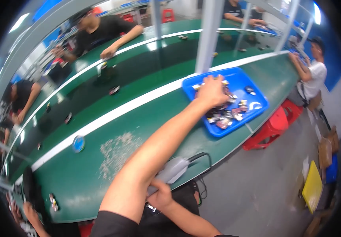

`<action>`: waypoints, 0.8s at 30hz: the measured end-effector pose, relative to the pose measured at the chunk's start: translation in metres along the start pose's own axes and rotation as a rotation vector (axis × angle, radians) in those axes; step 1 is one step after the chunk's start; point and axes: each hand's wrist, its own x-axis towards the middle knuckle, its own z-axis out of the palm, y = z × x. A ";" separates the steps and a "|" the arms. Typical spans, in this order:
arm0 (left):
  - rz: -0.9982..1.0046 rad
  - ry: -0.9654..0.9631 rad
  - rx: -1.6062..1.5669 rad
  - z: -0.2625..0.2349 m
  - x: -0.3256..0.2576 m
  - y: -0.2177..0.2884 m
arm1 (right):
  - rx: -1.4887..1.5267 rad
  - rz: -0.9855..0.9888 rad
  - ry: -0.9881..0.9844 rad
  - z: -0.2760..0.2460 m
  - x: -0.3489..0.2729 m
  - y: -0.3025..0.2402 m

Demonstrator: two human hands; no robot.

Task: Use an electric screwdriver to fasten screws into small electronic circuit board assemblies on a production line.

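My left arm stretches across to a blue plastic tray, and my left hand is down among the small parts in it. Its fingers curl over the pile, and what they grip is hidden. The small metal and dark reddish parts lie loose in the tray. Below my left forearm, my right hand is closed round the near end of a grey corded hand tool. The forearm covers part of this tool, and a black cable leaves its far end.
Pale scraps and a round blue-rimmed tin lie on the green table. Beyond a white rail, a dark green conveyor belt carries scattered parts. A grey post rises behind the tray. Co-workers sit around; red stools stand at right.
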 end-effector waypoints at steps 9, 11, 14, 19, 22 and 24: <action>0.337 0.087 -0.319 -0.111 -0.135 -0.024 | -0.082 -0.129 -0.267 0.020 0.005 -0.026; 0.160 0.164 -0.265 -0.177 -0.200 -0.047 | -0.059 -0.099 -0.274 0.017 0.007 -0.024; -0.205 0.369 0.062 -0.252 -0.302 -0.134 | -0.068 -0.110 -0.273 0.020 0.011 -0.014; -0.704 0.664 0.743 -0.378 -0.464 -0.332 | -0.083 -0.134 -0.245 0.022 0.007 -0.013; -1.050 0.658 0.744 -0.423 -0.513 -0.394 | -0.083 -0.137 -0.194 0.017 0.008 -0.013; -1.003 0.676 0.760 -0.430 -0.510 -0.421 | -0.103 -0.185 -0.161 0.018 0.004 -0.016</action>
